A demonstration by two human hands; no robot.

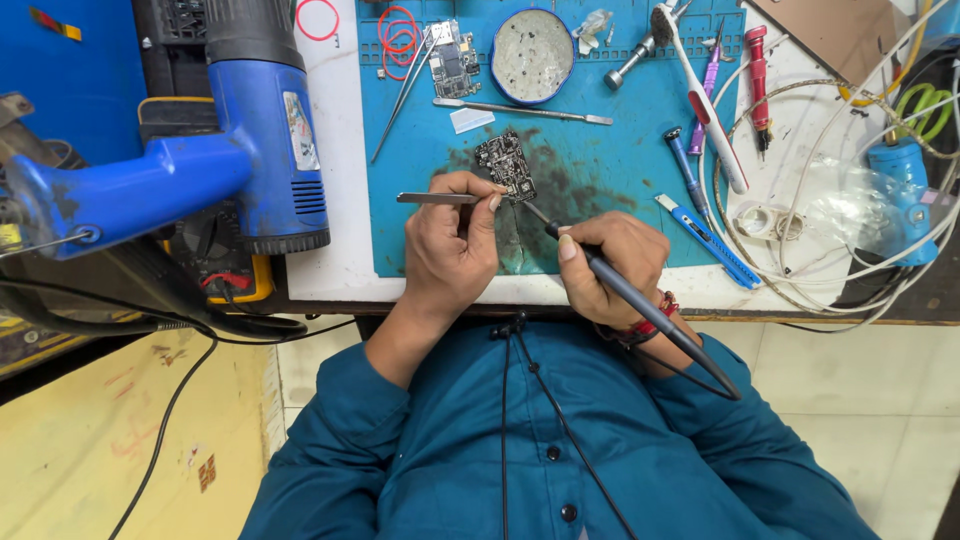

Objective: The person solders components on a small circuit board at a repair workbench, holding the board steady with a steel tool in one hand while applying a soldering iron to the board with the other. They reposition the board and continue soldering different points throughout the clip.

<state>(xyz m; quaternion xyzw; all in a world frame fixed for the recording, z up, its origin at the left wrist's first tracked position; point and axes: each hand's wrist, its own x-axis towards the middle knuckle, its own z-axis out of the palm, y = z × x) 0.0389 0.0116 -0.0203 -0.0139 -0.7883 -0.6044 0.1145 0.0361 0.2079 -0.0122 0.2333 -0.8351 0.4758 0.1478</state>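
A small dark circuit board (506, 164) lies on the blue work mat (600, 170), on a dark stained patch. My left hand (452, 245) pinches metal tweezers (436, 198) whose handle sticks out to the left; the fingertips sit at the board's lower left edge. My right hand (608, 265) grips a black soldering iron (640, 300) like a pen, its tip pointing up-left at the board's lower edge. The iron's cable trails back over my blue sleeve.
A blue hot air gun (225, 150) stands at the left. On the mat lie a second circuit board (455, 58), a round tin (533, 55), long tweezers (402, 95), a metal spudger (523, 110), red rubber bands (397, 35). A toothbrush (700, 100), screwdrivers (757, 70), blue cutter (708, 240), white cables (840, 220) at right.
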